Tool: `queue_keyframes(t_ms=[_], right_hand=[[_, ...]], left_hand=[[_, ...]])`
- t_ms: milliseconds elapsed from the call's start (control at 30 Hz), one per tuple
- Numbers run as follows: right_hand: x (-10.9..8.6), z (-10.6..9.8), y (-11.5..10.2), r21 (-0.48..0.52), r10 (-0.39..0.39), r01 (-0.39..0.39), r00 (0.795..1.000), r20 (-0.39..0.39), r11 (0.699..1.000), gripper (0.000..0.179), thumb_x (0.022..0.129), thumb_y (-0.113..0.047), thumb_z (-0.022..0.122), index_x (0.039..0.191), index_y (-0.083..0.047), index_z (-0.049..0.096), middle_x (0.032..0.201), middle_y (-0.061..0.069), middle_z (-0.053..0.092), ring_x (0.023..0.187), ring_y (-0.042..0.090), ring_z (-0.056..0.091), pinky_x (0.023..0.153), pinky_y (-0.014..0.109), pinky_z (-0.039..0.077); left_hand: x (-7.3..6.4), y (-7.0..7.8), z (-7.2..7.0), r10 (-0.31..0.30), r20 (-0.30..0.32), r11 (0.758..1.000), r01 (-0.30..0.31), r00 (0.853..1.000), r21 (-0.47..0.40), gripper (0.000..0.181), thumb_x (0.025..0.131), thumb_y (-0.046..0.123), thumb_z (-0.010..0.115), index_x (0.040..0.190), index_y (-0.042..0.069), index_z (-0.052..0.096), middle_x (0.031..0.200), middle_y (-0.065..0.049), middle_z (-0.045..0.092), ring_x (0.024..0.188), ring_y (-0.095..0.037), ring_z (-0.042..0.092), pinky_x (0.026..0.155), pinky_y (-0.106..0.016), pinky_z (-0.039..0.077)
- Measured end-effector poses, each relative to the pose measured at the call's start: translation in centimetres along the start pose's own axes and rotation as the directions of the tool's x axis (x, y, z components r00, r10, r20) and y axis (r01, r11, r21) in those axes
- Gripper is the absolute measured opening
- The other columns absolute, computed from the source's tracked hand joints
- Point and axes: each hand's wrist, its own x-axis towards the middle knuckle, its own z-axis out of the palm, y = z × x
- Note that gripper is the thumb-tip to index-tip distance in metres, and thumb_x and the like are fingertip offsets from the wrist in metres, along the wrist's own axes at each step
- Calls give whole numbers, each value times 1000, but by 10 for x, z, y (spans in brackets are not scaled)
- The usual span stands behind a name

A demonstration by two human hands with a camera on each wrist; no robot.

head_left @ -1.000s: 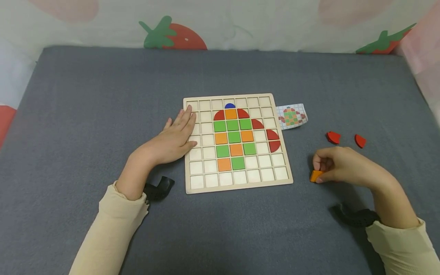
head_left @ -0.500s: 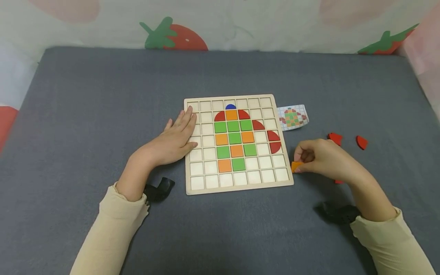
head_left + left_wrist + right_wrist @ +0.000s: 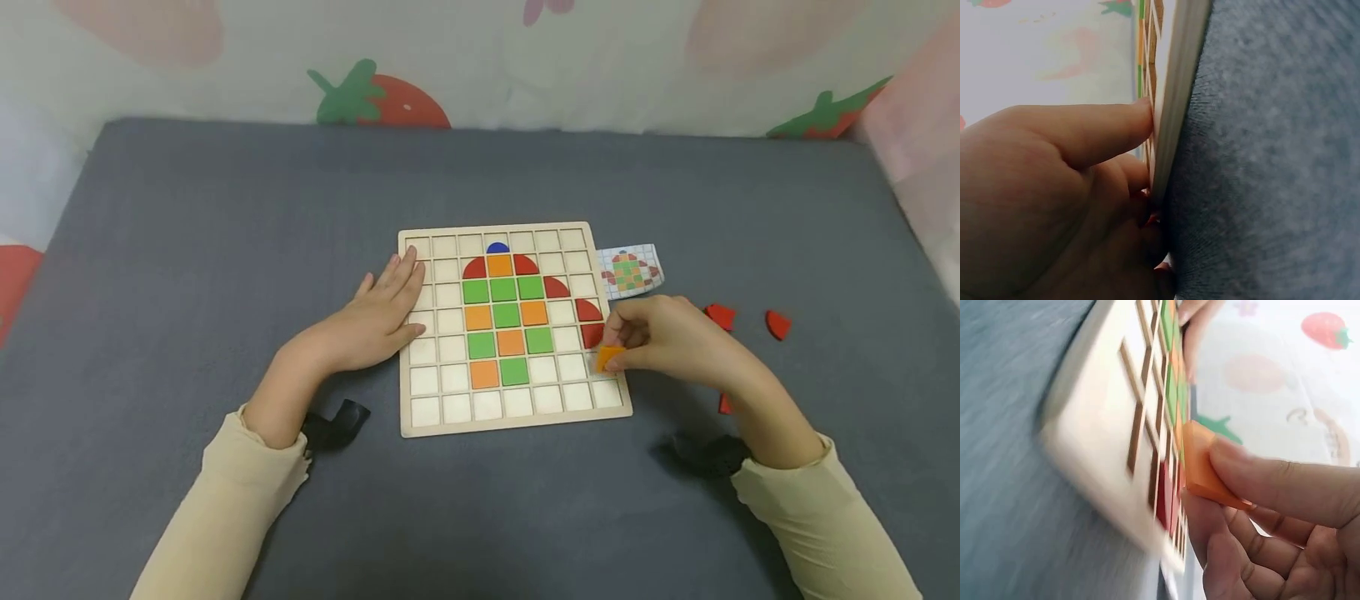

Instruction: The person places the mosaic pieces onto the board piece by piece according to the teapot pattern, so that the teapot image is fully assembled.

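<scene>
A wooden grid board (image 3: 442, 429) lies on the grey cloth, with green, orange, red and blue pieces set in its cells. My left hand (image 3: 360, 327) rests flat on its left edge, fingers straight, thumb on the rim. Between thumb and fingers, my right hand (image 3: 675, 343) pinches an orange square tile (image 3: 609, 358) over the board's right side, just below a red quarter-round piece (image 3: 592, 335). In the right wrist view the orange tile (image 3: 1202, 467) is tilted above the cells; whether it touches the board I cannot tell.
A pattern card (image 3: 633, 271) sticks out from under the board's right edge. Loose red pieces lie to the right, among them one red piece (image 3: 720, 317) behind my right hand, another red piece (image 3: 777, 325) farther right, and a red piece (image 3: 724, 404) partly hidden by my wrist.
My right hand has carried the orange tile leftward from the cloth to above the board's right side. The left hand has stayed on the board. The head view has shifted slightly.
</scene>
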Motion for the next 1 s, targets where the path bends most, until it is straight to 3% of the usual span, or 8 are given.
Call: queue_keyframes(t_ms=[167, 333, 1000], right_hand=[[16, 12, -11, 80, -59, 57, 998, 19, 995, 14, 76, -1, 76, 81, -6, 64, 75, 0, 64, 70, 14, 60, 65, 27, 50], [22, 27, -16, 156, -60, 54, 997, 39, 986, 11, 77, 2, 73, 83, -4, 67, 77, 0, 66, 70, 13, 63, 67, 29, 51], [24, 44, -16, 122, -101, 102, 995, -15, 987, 12, 74, -2, 78, 78, -8, 69, 70, -5, 63, 63, 9, 59, 62, 28, 48]], left_hand=[[1, -3, 5, 17, -11, 1000, -17, 1000, -22, 68, 100, 19, 42, 148, -6, 1, 154, -20, -14, 141, -33, -12, 109, -57, -3], [3, -4, 8, 42, -12, 999, -42, 999, -34, 68, 100, 19, 43, 148, -6, 2, 155, -20, -13, 141, -33, -12, 109, -57, -3], [2, -4, 10, 69, -25, 997, -70, 997, -36, 68, 100, 19, 43, 148, -7, 3, 155, -21, -12, 141, -34, -11, 109, -58, -3]])
